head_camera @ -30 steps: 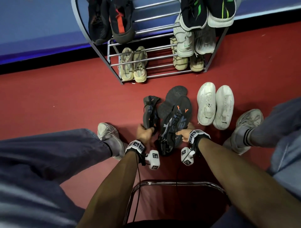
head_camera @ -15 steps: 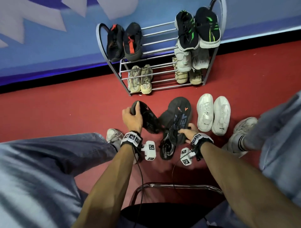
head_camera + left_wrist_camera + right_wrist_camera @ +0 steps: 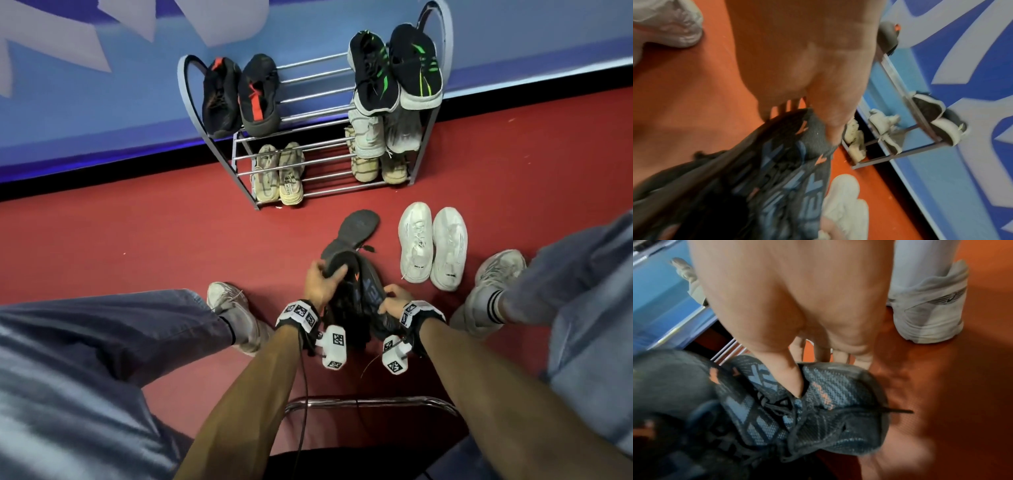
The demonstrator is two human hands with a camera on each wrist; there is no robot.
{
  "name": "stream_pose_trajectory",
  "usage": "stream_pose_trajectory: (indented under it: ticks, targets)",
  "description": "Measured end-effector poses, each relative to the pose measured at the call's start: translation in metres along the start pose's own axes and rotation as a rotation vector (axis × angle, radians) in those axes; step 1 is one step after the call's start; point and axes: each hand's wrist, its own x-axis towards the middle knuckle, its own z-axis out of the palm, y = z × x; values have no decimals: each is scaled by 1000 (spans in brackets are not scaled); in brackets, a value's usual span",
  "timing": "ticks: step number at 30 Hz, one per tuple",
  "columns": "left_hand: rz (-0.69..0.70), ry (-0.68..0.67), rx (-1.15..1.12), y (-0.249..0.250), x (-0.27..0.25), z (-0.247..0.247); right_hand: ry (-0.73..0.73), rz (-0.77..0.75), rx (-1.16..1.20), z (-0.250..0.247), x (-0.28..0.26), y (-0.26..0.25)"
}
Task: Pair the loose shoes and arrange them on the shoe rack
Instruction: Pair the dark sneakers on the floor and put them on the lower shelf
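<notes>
Two dark knit shoes with blue and orange marks are held side by side low over the red floor. My left hand (image 3: 322, 281) grips one dark shoe (image 3: 337, 265) by its edge, thumb over the rim (image 3: 813, 139). My right hand (image 3: 394, 300) holds the other dark shoe (image 3: 371, 294), thumb inside its collar (image 3: 838, 410). Just beyond them a dark grey sole (image 3: 359, 222) faces up; whether it belongs to the left-hand shoe I cannot tell. A white pair (image 3: 433, 246) stands on the floor to the right. The metal shoe rack (image 3: 308, 118) stands at the blue wall.
The rack holds a black-and-red pair (image 3: 239, 96), a black-and-green pair (image 3: 394, 72), a beige pair (image 3: 277, 174) and more pale shoes (image 3: 383, 137) on the right. My feet in grey sneakers (image 3: 233, 311) (image 3: 493, 284) flank the hands. A chair's metal frame (image 3: 370, 401) is under my arms.
My left hand lifted its dark shoe off the floor and carried it right, against the shoe in my right hand. My head tilted up, showing more of the rack.
</notes>
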Motion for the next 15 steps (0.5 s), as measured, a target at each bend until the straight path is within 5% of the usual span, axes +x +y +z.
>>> stream_pose_trajectory:
  ticks: [5, 8, 15]
  targets:
    - [-193, -143, 193, -85, -13, -3, -21, 47, -1, 10, 14, 16]
    - [-279, -372, 346, -103, -23, -16, -43, 59, 15, 12, 19, 18]
    - [-281, -207, 252, -91, -21, -16, -69, 121, 118, 18, 31, 21]
